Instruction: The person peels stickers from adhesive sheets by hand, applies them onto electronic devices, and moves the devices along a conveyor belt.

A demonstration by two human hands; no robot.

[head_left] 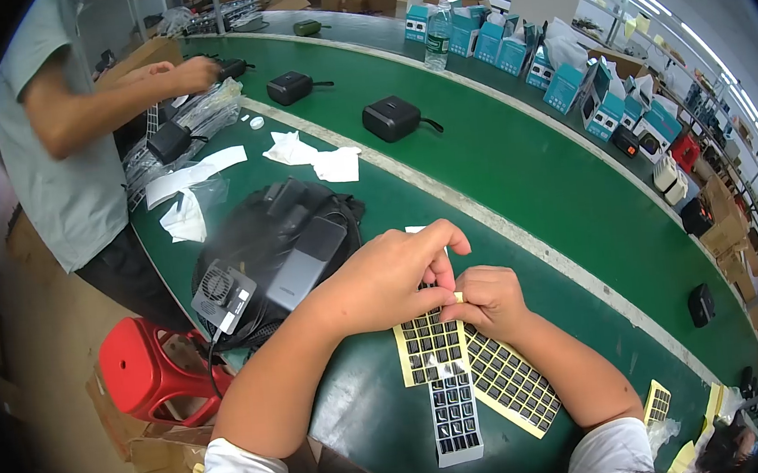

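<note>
My left hand [391, 276] and my right hand [493, 300] meet above the table, fingertips almost touching. A small pale yellow piece [459, 298] shows between them, pinched in my right hand. The left thumb and a finger press together beside it; whatever they grip is hidden. Beneath my hands lies a yellow-backed sheet of small black pads [434, 344]. A second yellow-backed sheet [513, 382] slants out below my right hand. Overlapping the first is a white-backed strip of dark, shiny pads [455, 414].
Left of my hands is a black backpack [260, 220] with a grey power bank [308, 265] and a small fan device [225, 295]. Black cases [391, 118] sit on the green conveyor [499, 163]. A co-worker [64, 138] stands behind a red stool [152, 369].
</note>
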